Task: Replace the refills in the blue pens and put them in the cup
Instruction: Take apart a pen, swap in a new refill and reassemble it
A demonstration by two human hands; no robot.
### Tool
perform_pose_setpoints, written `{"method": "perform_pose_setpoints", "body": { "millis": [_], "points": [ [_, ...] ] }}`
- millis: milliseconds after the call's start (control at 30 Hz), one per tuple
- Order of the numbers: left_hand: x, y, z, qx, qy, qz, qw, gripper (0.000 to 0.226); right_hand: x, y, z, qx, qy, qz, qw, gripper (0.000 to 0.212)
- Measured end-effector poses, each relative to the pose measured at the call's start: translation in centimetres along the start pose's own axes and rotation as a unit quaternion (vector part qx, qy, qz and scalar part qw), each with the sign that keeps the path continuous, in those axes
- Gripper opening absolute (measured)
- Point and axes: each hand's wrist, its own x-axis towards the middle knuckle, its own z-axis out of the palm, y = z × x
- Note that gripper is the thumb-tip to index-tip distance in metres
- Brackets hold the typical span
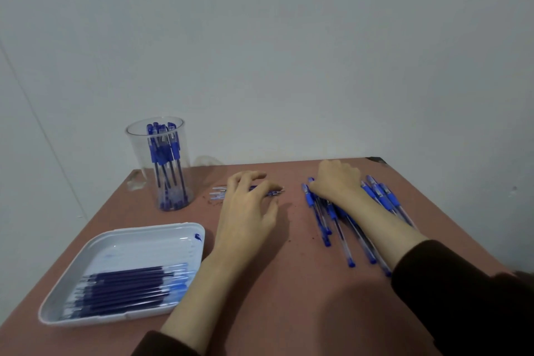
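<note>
No text, label, brand, number or sign can be read anywhere. The clear-barrelled blue pens (335, 220) lying on the reddish-brown surface (289, 283), and those standing in the tall clear plastic cup (135, 150), are too small and blurred to show any printing. The white rectangular plastic tray (121, 243) of dark blue refills (127, 286) shows only blue ink smears.

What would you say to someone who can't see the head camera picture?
On a reddish table, the left hand touches loose refills and the right hand rests on a pile of blue pens. A clear cup of pens stands back left; a white tray holds dark refills.
</note>
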Motion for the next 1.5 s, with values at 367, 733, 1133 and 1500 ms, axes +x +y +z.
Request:
{"method": "perform_pose_setpoints", "body": {
  "millis": [367, 733, 1133, 1500],
  "points": [
    [0.3, -0.1, -0.6, -0.034, -0.014, -0.033, 0.999, 0.026, 0.0, -0.7, -2.2, 0.114, -0.002, -0.003, 0.993, 0.025],
    [0.1, -1.2, -3.8, -0.177, 0.024, -0.096, 0.979, 0.037, -5.6, -3.7, 0.4, 0.241, 0.098, -0.287, 0.922, 0.008],
    [0.3, -2.2, -3.8, -0.127, 0.027, -0.03, 0.991, 0.018, -6.2, -3.5, 1.6, 0.221, 0.147, -0.244, 0.933, 0.032],
    [-0.2, -1.5, -3.8, -0.044, -0.204, -0.019, 0.978, 0.014, -4.9, -1.9, 1.2, 0.252, 0.147, -0.181, 0.939, 0.022]
  ]
}}
